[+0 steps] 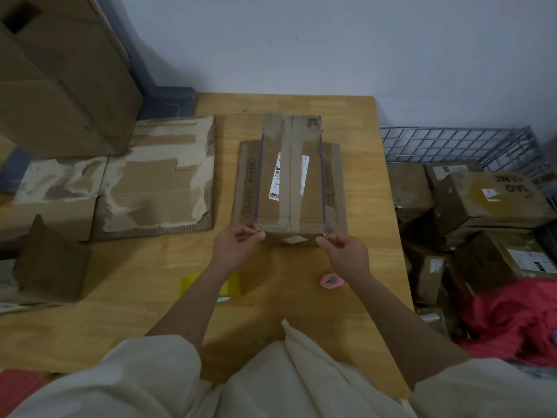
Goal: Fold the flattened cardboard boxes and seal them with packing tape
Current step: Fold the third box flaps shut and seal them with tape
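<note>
Head view: a worn brown cardboard box (291,176) standing mid-counter on the wooden counter (355,122), folded up, centre seam running away from the camera under a strip of tape, white labels either side of the seam, a purple line down each long edge, side flaps splayed flat to left and right. Torn, flattened cardboard sheet (156,176) lying well to the left of it. Yellow tape roll (232,286) near the front edge, partly hidden behind the left forearm; small pink cutter (331,281) just beside the right wrist.

Both arms stretched forward — left hand (238,241) at the box's near left corner, right hand (343,248) at the near right corner. Fingers curled, fingertips pinching at the near top edge; whether on cardboard or tape end, cannot tell. Pale sleeves (150,372) low in frame.
</note>
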